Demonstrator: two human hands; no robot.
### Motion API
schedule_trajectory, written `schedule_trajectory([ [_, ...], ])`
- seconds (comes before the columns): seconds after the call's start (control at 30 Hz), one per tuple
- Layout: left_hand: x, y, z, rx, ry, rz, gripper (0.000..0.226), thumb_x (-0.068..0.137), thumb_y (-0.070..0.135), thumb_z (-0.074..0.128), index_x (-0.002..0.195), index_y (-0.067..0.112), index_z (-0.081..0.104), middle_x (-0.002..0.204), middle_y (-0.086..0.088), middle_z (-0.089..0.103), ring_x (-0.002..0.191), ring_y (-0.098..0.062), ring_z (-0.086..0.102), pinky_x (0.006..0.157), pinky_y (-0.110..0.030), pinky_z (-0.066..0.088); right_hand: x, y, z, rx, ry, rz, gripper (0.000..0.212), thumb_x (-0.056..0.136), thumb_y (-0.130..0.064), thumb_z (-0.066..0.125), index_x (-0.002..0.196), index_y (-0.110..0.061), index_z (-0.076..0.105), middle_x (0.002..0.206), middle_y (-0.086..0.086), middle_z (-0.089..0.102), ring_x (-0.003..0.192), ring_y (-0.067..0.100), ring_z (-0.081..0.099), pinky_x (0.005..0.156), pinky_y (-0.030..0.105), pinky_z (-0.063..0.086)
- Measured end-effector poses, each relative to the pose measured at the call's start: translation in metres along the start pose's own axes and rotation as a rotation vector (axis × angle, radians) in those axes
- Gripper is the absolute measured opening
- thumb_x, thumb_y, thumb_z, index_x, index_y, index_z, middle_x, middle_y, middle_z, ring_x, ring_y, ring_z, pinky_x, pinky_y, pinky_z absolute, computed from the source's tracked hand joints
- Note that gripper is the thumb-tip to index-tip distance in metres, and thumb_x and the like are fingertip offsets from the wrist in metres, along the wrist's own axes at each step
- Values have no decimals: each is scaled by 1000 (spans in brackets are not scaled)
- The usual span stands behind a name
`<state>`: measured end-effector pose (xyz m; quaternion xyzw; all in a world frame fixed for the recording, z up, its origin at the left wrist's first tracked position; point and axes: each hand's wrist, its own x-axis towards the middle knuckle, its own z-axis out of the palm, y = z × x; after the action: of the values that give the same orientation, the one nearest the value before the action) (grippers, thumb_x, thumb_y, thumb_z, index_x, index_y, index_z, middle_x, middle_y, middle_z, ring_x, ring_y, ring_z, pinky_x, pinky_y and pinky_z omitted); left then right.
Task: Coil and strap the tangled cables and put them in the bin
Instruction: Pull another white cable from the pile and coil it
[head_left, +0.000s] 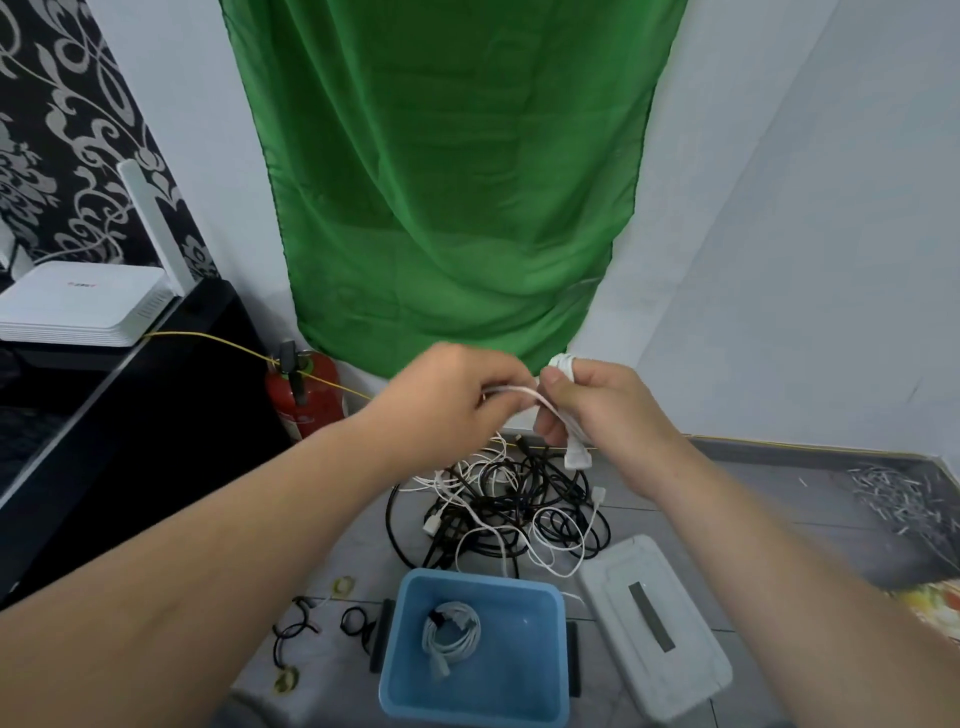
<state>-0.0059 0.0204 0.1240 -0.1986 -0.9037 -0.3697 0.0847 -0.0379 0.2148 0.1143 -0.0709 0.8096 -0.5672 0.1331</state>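
The white cable (522, 393) is held by the left grip (457, 400) and right grip (602, 410). Likely soft and light, it should be pinched at its loops.

two hands (447, 395) (602, 405), one bin (480, 576), one lid (691, 670)

Left hand (447, 400), right hand (597, 410), fingers curled, raised

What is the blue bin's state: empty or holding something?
Holding something: one coiled white cable lies inside the open blue bin; the tangled pile lies outside it.
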Motion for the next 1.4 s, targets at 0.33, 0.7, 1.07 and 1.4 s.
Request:
schedule_trajectory([
  [0.33, 0, -26, -1, -214, 127, -174, 19, 103, 27, 59, 108, 22, 76, 74, -6, 69, 52, -6, 52, 51, -23, 44, -13, -38, 21, 757, -361, 131, 37, 106, -32, 41, 79, -10, 53, 60, 2, 33, 51, 16, 26, 53, 31, 29],
  [0.7, -23, 5, 52, -211, -482, -325, 12, 105, 25, 51, 111, 22, 60, 73, 2, 68, 46, -1, 54, 51, -15, 46, 2, -31, 13, 948, 56, 61, 15, 109, -12, 43, 100, -7, 54, 102, 15, 76, 96, 24, 74, 93, 41, 58],
  [1.07, 1, -8, -3, -70, 130, -59, 10, 92, 37, 73, 90, 28, 77, 67, 8, 66, 60, -12, 57, 57, -33, 50, 6, -4, 8, -175, 105, 14, 22, 101, -16, 56, 84, -3, 60, 60, 2, 63, 45, 17, 54, 50, 28, 42],
  [1.4, 2, -29, -3, -140, 272, -97, 14, 96, 34, 69, 95, 23, 78, 73, 3, 71, 64, -19, 63, 60, -37, 52, -9, -27, 20, 460, -449, 191, 36, 106, -32, 41, 82, -9, 54, 56, 3, 34, 46, 18, 30, 52, 33, 35],
])
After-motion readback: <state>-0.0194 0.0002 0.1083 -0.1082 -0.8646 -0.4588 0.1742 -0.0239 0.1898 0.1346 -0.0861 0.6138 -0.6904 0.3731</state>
